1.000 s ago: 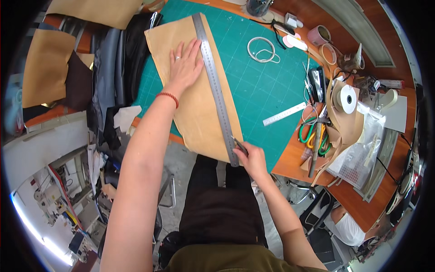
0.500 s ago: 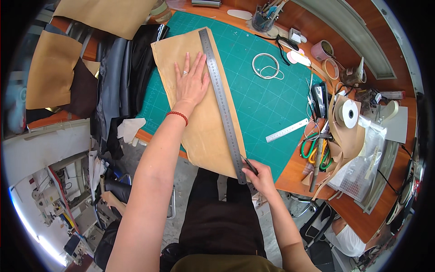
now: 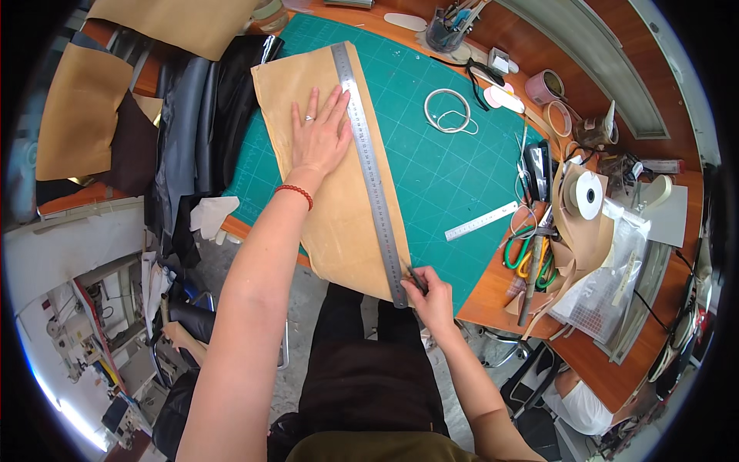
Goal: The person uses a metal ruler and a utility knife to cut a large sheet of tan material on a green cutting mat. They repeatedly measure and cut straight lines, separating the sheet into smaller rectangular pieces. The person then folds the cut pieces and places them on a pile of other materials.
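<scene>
A tan sheet, leather-like (image 3: 323, 231), lies on the green cutting mat (image 3: 454, 181), its near edge overhanging the table. A long steel ruler (image 3: 373, 177) runs lengthwise along the sheet, close to its right edge. My left hand (image 3: 319, 135), fingers spread, presses flat on the sheet's upper part, its fingertips touching the ruler. Down at the ruler's near end, my right hand (image 3: 433, 299) is closed around a slim dark tool (image 3: 416, 279); whether it is a knife or a pen cannot be made out. That tool's tip meets the sheet beside the ruler.
A short white ruler (image 3: 481, 222) and a metal ring (image 3: 447, 110) lie on the mat. Scissors (image 3: 519, 250), a white spool (image 3: 589, 195) and leather scraps crowd the right side. Dark rolled material (image 3: 204, 123) hangs at the left. A pen cup (image 3: 446, 31) stands behind.
The ruler's near end has shifted slightly left on the sheet, and my right hand has moved with it. My left hand stays flat. The whole view has drifted a little.
</scene>
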### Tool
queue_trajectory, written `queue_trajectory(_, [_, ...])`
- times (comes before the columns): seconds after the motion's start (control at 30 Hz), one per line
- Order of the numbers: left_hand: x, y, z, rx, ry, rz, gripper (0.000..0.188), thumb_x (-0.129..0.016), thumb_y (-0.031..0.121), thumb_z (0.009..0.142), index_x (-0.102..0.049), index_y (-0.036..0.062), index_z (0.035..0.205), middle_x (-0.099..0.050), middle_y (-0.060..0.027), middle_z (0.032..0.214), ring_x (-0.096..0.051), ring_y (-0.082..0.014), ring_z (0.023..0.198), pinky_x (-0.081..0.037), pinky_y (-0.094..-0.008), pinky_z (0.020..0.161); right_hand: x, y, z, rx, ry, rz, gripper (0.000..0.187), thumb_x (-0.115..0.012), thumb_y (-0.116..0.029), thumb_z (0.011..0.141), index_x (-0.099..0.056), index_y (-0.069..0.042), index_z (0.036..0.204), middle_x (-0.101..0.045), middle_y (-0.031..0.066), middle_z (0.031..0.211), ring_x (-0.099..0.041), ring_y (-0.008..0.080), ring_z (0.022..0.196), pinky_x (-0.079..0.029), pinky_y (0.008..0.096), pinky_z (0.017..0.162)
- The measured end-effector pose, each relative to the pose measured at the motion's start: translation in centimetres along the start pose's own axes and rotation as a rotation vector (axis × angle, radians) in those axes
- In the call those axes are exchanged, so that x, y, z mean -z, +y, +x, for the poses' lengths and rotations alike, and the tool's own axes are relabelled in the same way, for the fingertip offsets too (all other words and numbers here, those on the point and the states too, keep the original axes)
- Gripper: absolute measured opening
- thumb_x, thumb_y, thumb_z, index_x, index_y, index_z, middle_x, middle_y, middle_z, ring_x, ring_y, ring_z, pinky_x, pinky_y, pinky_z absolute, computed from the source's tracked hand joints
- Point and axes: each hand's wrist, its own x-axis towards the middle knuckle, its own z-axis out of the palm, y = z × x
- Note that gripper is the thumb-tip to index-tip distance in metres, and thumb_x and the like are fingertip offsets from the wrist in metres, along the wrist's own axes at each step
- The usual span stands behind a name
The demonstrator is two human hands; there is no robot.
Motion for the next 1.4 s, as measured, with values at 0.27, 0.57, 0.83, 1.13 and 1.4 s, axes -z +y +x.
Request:
queue_trajectory(0.27, [0.0,0.2,0.1,0.002,0.017,0.02,0.059,-0.042,0.051,0.104,-0.037,0.0266,0.157,-0.032,0.0065,0.165,-0.019,-0.0284,0.155,-0.011,-0.0599,0.123,1.4,-0.6,0.2,0.028,-0.009,-0.176,0.016,-0.076,-0.015,0.088,-0.069,-0.003,0.094,-0.071,0.0154,0.075,-0.07,0.0304,0.063,-0.053,0.0385,0.058])
queue_trajectory(0.57, [0.0,0.3,0.1,-0.003,0.004,0.035,0.058,-0.041,0.051,0.105,-0.036,0.027,0.157,-0.03,0.0069,0.165,-0.019,-0.028,0.155,-0.011,-0.06,0.123,2.0,-0.7,-0.1,0.119,-0.051,-0.299,0.015,-0.076,-0.012,0.082,-0.072,-0.006,0.094,-0.072,0.0133,0.082,-0.07,0.0328,0.071,-0.054,0.0421,0.063])
queue_trajectory(0.83, [0.1,-0.2,-0.1,-0.014,0.033,0.048,0.057,-0.044,0.05,0.104,-0.038,0.0261,0.156,-0.033,0.0052,0.164,-0.022,-0.0283,0.154,-0.012,-0.0605,0.123,13.8,0.9,8.6,0.411,0.172,-0.551,0.027,-0.076,-0.005,0.078,-0.069,-0.009,0.104,-0.065,0.0092,0.104,-0.068,0.0339,0.082,-0.055,0.0435,0.068])
queue_trajectory(1.13, [1.9,-1.9,1.6,-0.172,0.036,-0.183,0.061,-0.058,0.041,0.098,-0.042,0.0121,0.15,-0.045,-0.0097,0.153,-0.033,-0.0328,0.147,-0.021,-0.0552,0.122,17.0,1.0,11.9,0.301,-0.142,-0.608,0.024,-0.081,-0.003,0.075,-0.061,-0.002,0.087,-0.062,0.0104,0.084,-0.066,0.0292,0.078,-0.05,0.0403,0.066])
queue_trajectory(1.4, [1.2,-2.2,1.6,-0.134,0.03,-0.207,0.062,-0.059,0.04,0.098,-0.043,0.0134,0.151,-0.045,-0.0059,0.154,-0.033,-0.0318,0.148,-0.021,-0.0538,0.123,10.6,-8.3,23.0,0.39,-0.01,-0.215,0.011,-0.071,-0.008,0.089,-0.063,-0.004,0.094,-0.063,0.0106,0.078,-0.062,0.0237,0.068,-0.048,0.0357,0.064])
